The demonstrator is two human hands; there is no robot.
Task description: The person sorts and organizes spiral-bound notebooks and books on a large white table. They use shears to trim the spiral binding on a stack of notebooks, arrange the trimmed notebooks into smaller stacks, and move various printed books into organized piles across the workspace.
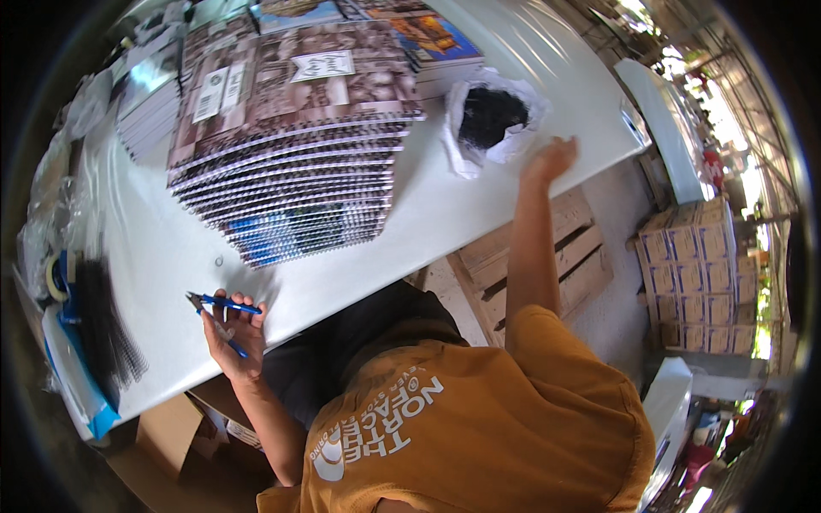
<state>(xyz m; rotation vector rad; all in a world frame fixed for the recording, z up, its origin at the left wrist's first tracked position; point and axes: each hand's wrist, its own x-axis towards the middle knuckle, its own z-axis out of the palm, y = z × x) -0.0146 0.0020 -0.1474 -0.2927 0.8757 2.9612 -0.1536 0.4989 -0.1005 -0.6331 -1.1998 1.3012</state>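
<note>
Holds blue-handled pliers [224, 302] in left hand [226, 346], eight o'clock. Extends right hand [553, 159], two o'clock, cannot tell whether closed, beside white bag [462, 156] of black material [493, 116], one o'clock. Includes stacked spiral-bound books [282, 120], ten o'clock.

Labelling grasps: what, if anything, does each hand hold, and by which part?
Left hand: the blue-handled pliers, held by the handles. Right hand: nothing visibly held.

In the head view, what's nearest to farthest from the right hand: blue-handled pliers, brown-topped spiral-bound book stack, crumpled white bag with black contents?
1. Crumpled white bag with black contents: just left of the right hand.
2. Brown-topped spiral-bound book stack: further left.
3. Blue-handled pliers: in the left hand.
</note>
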